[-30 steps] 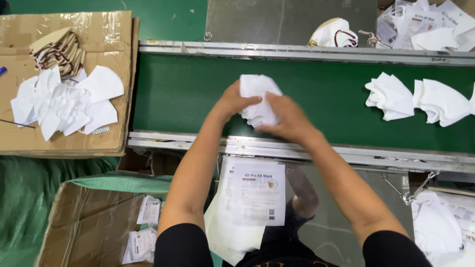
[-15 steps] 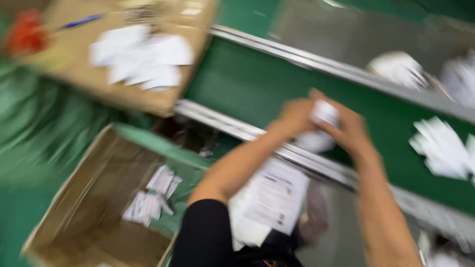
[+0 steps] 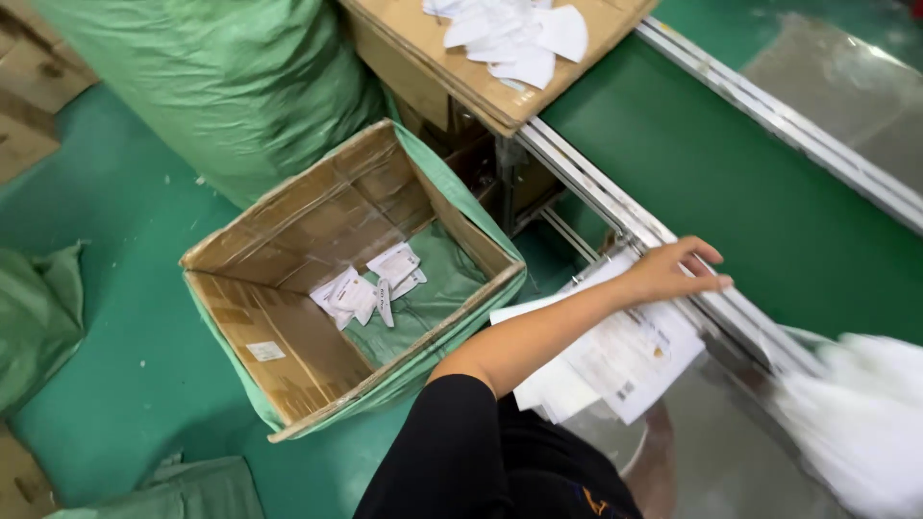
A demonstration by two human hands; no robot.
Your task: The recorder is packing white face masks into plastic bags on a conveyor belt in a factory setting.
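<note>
The left hand (image 3: 673, 272) lies flat and open, fingers spread, its palm pressing on the top of a stack of white printed sheets (image 3: 615, 351); the fingertips reach just onto the metal rail (image 3: 596, 187) that edges the green conveyor belt (image 3: 731, 183); it grips nothing, it only rests there.

The right hand is not clearly shown; at the lower right of the view there is only a white blur (image 3: 856, 413), which may be soft white material in motion, so whether that hand is open or closed cannot be told.

The sheets lie directly under the left hand and run back from it toward the person's body; their long axis follows the forearm, slanting from the rail down toward the black sleeve (image 3: 461, 442); the left hand is plainly the nearer of the 2.

To the left of the left forearm, and lower, stands an open cardboard box (image 3: 288, 336) lined with green fabric; a few small white packets (image 3: 370, 288) lie on its bottom, well apart from the hand; beyond the hand's fingertips, past the box, a cardboard surface (image 3: 433, 58) bears a loose pile of white pieces (image 3: 510, 34); a large green sack (image 3: 221, 86) sits farther off on that side.
</note>
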